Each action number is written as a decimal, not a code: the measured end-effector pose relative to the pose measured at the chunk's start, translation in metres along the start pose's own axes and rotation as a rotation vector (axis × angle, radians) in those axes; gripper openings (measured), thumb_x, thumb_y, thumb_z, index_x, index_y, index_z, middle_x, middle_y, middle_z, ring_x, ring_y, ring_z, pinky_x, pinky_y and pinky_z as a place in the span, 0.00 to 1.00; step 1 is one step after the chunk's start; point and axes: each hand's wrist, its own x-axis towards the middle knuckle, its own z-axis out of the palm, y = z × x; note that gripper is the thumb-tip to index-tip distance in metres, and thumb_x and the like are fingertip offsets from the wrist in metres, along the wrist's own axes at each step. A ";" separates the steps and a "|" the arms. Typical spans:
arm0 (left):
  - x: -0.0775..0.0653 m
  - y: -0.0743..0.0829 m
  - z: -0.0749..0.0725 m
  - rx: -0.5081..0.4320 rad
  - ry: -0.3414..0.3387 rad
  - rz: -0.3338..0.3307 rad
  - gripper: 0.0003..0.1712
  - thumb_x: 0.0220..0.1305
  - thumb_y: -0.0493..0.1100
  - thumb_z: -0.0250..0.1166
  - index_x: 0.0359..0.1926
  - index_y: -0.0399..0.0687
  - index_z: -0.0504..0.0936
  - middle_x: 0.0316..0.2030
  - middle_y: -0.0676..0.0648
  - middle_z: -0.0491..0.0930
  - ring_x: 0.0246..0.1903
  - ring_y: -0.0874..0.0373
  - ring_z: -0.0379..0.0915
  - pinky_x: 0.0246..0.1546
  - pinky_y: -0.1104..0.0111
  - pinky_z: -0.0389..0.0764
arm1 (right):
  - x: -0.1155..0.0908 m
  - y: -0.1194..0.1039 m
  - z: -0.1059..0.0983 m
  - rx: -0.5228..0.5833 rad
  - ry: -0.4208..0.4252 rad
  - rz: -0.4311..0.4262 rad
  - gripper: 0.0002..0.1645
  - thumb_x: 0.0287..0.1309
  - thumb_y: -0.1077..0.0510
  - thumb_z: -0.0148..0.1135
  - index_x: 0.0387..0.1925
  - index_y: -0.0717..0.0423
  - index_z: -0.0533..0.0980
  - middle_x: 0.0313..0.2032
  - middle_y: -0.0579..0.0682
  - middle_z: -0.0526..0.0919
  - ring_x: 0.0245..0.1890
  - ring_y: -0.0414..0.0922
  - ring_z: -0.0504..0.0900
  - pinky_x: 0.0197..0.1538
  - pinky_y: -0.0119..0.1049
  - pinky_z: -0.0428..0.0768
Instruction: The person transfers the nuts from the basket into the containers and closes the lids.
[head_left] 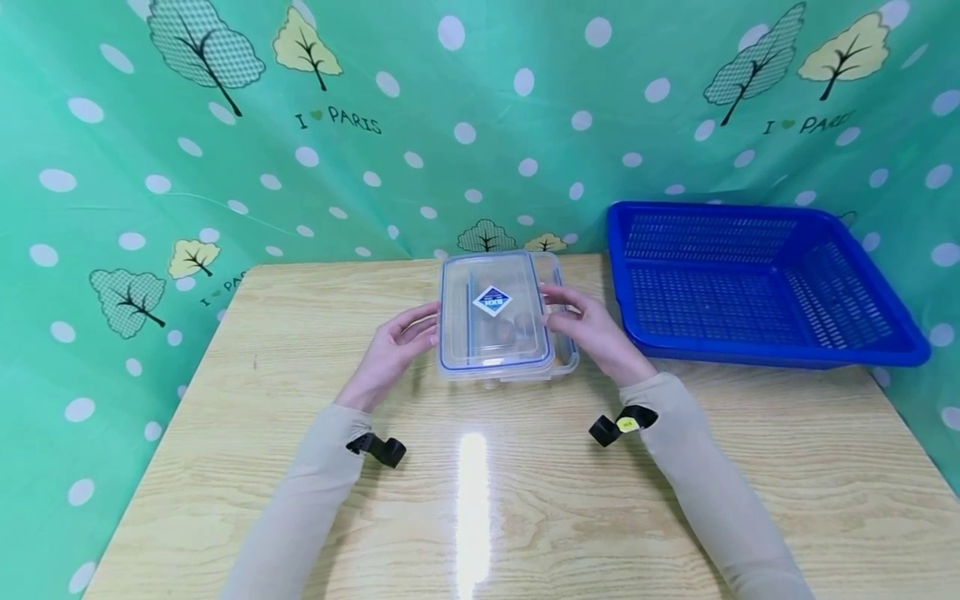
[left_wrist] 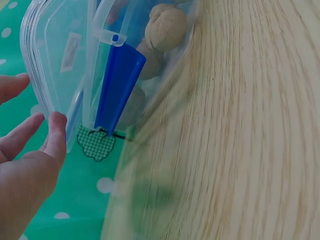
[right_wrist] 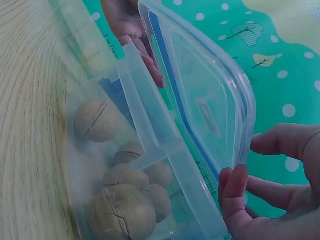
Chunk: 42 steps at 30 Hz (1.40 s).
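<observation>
A clear plastic lid (head_left: 457,321) with a blue seal and a diamond-shaped sticker is held over a clear food container (right_wrist: 195,180). My left hand (head_left: 392,352) pinches the lid's left edge between thumb and fingers. At the opposite edge, my right hand (head_left: 596,332) grips the lid with thumb and fingertips. In the right wrist view the lid stands apart from the container's rim, at a tilt. Several round tan nuts (right_wrist: 121,212) with slits in their shells lie inside the container. A blue strip (left_wrist: 119,85) stands at one inner side, seen in the left wrist view.
A blue plastic basket (head_left: 757,354) with perforated walls stands to the right of the container. Both sit on a wood-grain table (head_left: 555,500). A green patterned curtain (head_left: 420,183) hangs close behind the container.
</observation>
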 end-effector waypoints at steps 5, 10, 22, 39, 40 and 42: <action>0.007 -0.005 0.007 0.024 -0.007 0.002 0.32 0.65 0.30 0.60 0.69 0.37 0.64 0.66 0.40 0.65 0.65 0.48 0.61 0.63 0.60 0.66 | -0.001 -0.001 -0.003 -0.040 0.053 -0.005 0.35 0.61 0.65 0.57 0.69 0.57 0.63 0.63 0.58 0.66 0.53 0.53 0.74 0.57 0.43 0.72; 0.017 -0.009 0.016 0.059 -0.017 0.028 0.34 0.63 0.30 0.62 0.69 0.41 0.64 0.66 0.42 0.64 0.64 0.48 0.60 0.63 0.57 0.65 | -0.002 -0.002 -0.007 -0.089 0.109 -0.019 0.34 0.62 0.65 0.58 0.69 0.58 0.63 0.62 0.59 0.68 0.52 0.54 0.75 0.52 0.39 0.75; 0.026 -0.014 0.033 0.081 -0.014 0.019 0.37 0.60 0.27 0.62 0.70 0.42 0.63 0.69 0.45 0.60 0.65 0.44 0.58 0.60 0.57 0.70 | -0.003 0.006 -0.009 -0.171 0.176 -0.041 0.36 0.60 0.66 0.59 0.70 0.58 0.62 0.62 0.61 0.67 0.50 0.55 0.71 0.48 0.41 0.74; 0.023 -0.022 0.034 0.116 -0.008 -0.001 0.38 0.60 0.29 0.64 0.71 0.43 0.62 0.70 0.45 0.58 0.64 0.44 0.59 0.60 0.53 0.68 | -0.004 0.012 -0.011 -0.203 0.158 0.005 0.36 0.62 0.64 0.59 0.70 0.56 0.61 0.62 0.59 0.66 0.53 0.55 0.69 0.53 0.47 0.73; 0.022 -0.023 0.034 0.119 -0.012 -0.002 0.38 0.60 0.29 0.63 0.71 0.43 0.62 0.70 0.45 0.58 0.64 0.44 0.59 0.60 0.53 0.69 | -0.004 0.012 -0.011 -0.202 0.156 0.004 0.36 0.62 0.64 0.59 0.71 0.56 0.61 0.62 0.59 0.66 0.53 0.55 0.69 0.53 0.48 0.73; 0.022 -0.023 0.035 0.122 -0.018 0.002 0.38 0.60 0.29 0.63 0.71 0.43 0.62 0.70 0.44 0.58 0.64 0.43 0.59 0.59 0.53 0.70 | -0.005 0.014 -0.011 -0.201 0.153 0.009 0.36 0.62 0.64 0.59 0.70 0.56 0.61 0.62 0.59 0.66 0.53 0.55 0.69 0.54 0.48 0.73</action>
